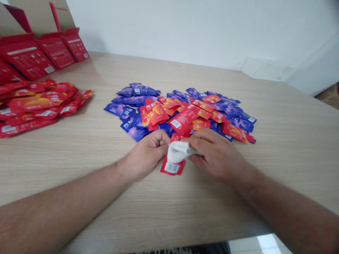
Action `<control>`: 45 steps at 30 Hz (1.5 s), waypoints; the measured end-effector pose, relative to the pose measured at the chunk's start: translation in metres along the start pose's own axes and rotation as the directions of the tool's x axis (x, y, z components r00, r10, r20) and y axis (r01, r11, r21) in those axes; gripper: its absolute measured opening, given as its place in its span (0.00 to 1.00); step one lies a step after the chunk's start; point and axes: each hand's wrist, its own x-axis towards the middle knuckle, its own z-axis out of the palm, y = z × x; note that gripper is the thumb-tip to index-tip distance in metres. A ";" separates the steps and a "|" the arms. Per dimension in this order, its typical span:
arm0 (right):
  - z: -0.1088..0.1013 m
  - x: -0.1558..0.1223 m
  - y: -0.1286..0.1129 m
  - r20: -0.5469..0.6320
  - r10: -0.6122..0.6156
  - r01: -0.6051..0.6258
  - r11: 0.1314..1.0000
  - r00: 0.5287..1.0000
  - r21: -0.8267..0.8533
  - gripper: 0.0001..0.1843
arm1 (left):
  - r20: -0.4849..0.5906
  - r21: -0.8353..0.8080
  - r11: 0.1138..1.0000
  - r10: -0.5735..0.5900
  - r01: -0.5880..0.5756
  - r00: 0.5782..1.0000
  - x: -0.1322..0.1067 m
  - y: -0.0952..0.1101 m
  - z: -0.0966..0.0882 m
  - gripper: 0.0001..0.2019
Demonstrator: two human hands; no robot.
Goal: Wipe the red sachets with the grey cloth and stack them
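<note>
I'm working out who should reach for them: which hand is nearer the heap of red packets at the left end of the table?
Left. The left hand lies to the right of the heap of red packets, and the right hand lies further right again, beyond the left hand.

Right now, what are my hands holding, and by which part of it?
Your left hand and right hand pinch a red sachet at its upper end, around a white folded part; the barcoded lower end hangs free.
</note>
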 end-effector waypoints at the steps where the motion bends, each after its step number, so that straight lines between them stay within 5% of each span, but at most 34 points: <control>1: 0.000 0.000 0.002 -0.036 0.051 -0.051 0.999 0.998 -0.013 0.13 | 0.002 -0.003 1.000 -0.003 0.003 1.000 0.000 0.000 0.000 0.12; 3: 0.000 0.001 0.003 -0.043 0.081 -0.082 0.997 0.996 -0.009 0.13 | -0.002 -0.008 1.000 -0.008 0.008 1.000 0.000 0.000 0.000 0.13; 8: 0.001 0.000 -0.005 0.113 -0.119 0.113 0.992 0.986 0.057 0.15 | -0.008 -0.018 1.000 -0.016 0.016 1.000 0.000 0.000 -0.001 0.11; 14: 0.000 0.001 -0.001 -0.020 0.073 -0.073 0.997 0.997 -0.007 0.14 | -0.016 -0.025 0.999 -0.022 0.022 1.000 0.000 -0.001 -0.001 0.11; 19: 0.003 0.000 -0.014 0.173 -0.162 0.152 0.986 0.971 0.069 0.11 | -0.031 -0.040 0.999 -0.021 0.020 0.999 -0.001 0.000 0.000 0.11; 25: 0.001 0.000 -0.007 0.020 0.034 -0.034 0.999 0.999 -0.004 0.14 | -0.052 -0.071 0.997 -0.041 0.037 0.998 0.001 0.001 0.001 0.12; 30: 0.005 0.000 -0.019 0.194 -0.178 0.166 0.983 0.965 0.078 0.11 | -0.057 -0.087 0.996 -0.032 0.027 0.998 0.000 0.003 0.002 0.12; 36: 0.001 0.000 -0.010 0.050 -0.002 0.002 1.000 0.999 -0.005 0.14 | -0.080 -0.123 0.992 -0.041 0.031 0.996 0.001 0.002 0.001 0.12; 42: 0.004 0.000 -0.022 0.201 -0.182 0.171 0.983 0.963 0.070 0.11 | -0.069 -0.115 0.993 -0.032 0.024 0.997 0.000 0.002 0.001 0.13; 45: 0.003 -0.001 -0.016 0.126 -0.087 0.085 0.996 0.988 0.018 0.12 | -0.075 -0.112 0.993 -0.032 0.023 0.997 0.001 0.001 0.001 0.13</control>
